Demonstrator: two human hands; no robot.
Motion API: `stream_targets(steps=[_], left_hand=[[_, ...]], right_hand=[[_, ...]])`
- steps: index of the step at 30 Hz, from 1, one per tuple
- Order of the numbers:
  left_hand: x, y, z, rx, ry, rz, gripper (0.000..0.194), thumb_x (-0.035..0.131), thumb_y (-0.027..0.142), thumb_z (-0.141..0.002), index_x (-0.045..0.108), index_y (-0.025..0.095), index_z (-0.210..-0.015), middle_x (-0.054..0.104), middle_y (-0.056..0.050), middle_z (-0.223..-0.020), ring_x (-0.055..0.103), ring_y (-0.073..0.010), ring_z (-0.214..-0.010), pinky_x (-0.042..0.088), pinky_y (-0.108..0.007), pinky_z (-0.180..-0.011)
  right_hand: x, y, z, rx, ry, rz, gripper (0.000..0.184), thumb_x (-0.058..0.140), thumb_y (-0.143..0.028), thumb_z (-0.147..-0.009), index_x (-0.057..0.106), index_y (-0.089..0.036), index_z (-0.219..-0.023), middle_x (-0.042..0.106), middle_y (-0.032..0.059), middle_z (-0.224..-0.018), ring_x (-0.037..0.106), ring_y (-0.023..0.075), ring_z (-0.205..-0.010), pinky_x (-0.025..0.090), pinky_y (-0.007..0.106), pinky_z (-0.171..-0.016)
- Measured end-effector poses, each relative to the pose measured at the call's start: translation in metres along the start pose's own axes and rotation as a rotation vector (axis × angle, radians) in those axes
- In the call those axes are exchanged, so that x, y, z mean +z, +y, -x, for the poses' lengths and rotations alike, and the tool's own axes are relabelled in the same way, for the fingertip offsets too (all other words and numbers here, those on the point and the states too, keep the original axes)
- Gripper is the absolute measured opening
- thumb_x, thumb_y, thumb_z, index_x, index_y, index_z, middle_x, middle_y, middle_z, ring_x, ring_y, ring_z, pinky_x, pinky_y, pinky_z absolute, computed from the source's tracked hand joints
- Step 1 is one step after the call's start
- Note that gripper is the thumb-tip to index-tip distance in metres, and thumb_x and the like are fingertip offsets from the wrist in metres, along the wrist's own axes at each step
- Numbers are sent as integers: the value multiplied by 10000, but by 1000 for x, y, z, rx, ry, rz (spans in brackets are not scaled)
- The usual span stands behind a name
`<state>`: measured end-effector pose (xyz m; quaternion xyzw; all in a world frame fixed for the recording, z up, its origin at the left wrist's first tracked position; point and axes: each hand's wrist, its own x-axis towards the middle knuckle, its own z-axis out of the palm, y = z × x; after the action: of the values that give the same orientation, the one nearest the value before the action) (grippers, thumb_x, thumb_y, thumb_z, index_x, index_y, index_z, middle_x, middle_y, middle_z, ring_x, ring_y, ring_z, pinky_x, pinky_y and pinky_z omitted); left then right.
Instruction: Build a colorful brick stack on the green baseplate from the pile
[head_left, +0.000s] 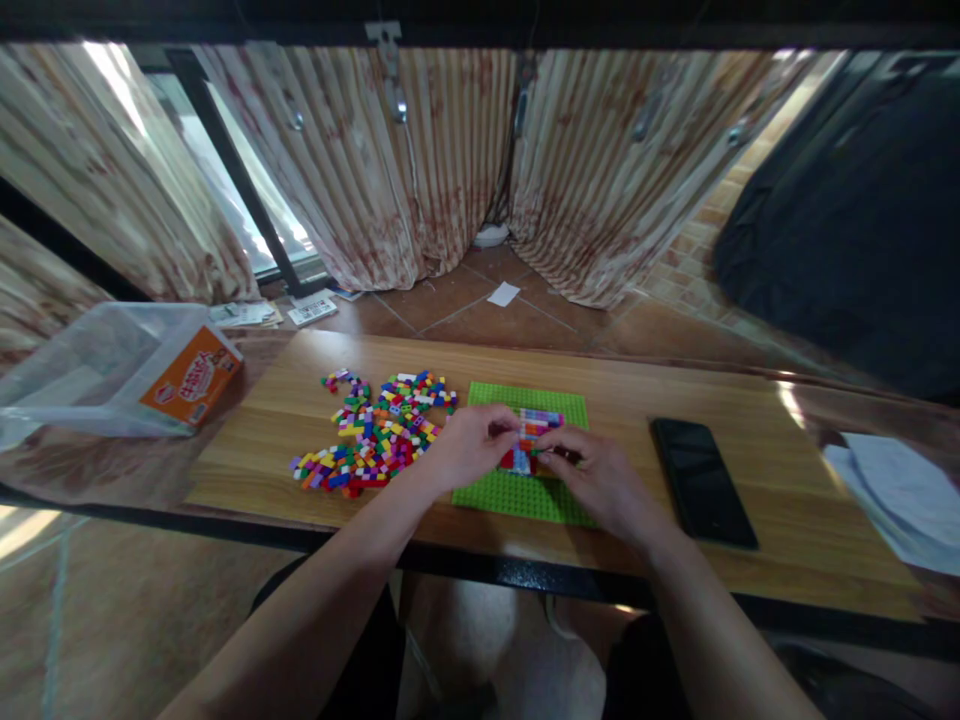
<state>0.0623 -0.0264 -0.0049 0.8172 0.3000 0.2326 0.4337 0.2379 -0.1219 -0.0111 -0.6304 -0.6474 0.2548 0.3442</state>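
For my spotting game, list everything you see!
loose bricks: many, multicoloured, table's left
baseplate: one, green, table's middle
brick patch: one, multicoloured, on baseplate
phone: one, black, table's right
table: one, brown, centre
box: one, clear, orange label, far left
papers: several, whitish, floor and far right
curtains: several, cream, behind
window: one, pale, upper left
large shape: one, dark, upper right
floor: one, brown, beyond table
left hand: one, bare, over baseplate
right hand: one, bare, over baseplate
forearms: two, bare, lower middle
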Motion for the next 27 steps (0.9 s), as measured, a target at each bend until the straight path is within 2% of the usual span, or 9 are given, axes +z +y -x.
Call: stream_targets(steps=[4,9,21,27], left_hand=[[2,-6,0,-10,-44,-52,147,525,157,-827,671,144,-817,675,-15,-757,596,-123,-694,457,-235,-656],[2,-10,1,-17,-56,-101,161,531,183,-827,687,162,-859,699,-25,-802,617,-133,-727,482,-251,-706],[1,-5,4,13,-115,-139,151,568,125,-768,700,171,-825,679,-7,-753,601,-130,-687,459,-233,-653],[3,-1,5,80,-131,-239,158,577,119,-774,712,187,-818,658,-16,-795,599,-152,-765,458,-248,-697]], right_hand=[[0,2,-3,-87,-78,46,161,542,-223,-873,699,-246,-845,668,18,-908,612,166,-880,463,320,-822],[0,3,-4,-73,-94,84,158,550,-223,-877,706,-249,-873,652,23,-920,604,163,-867,464,316,-810],[3,-1,-3,-65,-66,91,210,519,-216,-882,720,-256,-929,686,31,-950,629,176,-884,481,342,-825],[5,-1,-3,-85,-26,107,228,509,-206,-878,726,-261,-925,704,27,-937,640,179,-871,484,338,-804]])
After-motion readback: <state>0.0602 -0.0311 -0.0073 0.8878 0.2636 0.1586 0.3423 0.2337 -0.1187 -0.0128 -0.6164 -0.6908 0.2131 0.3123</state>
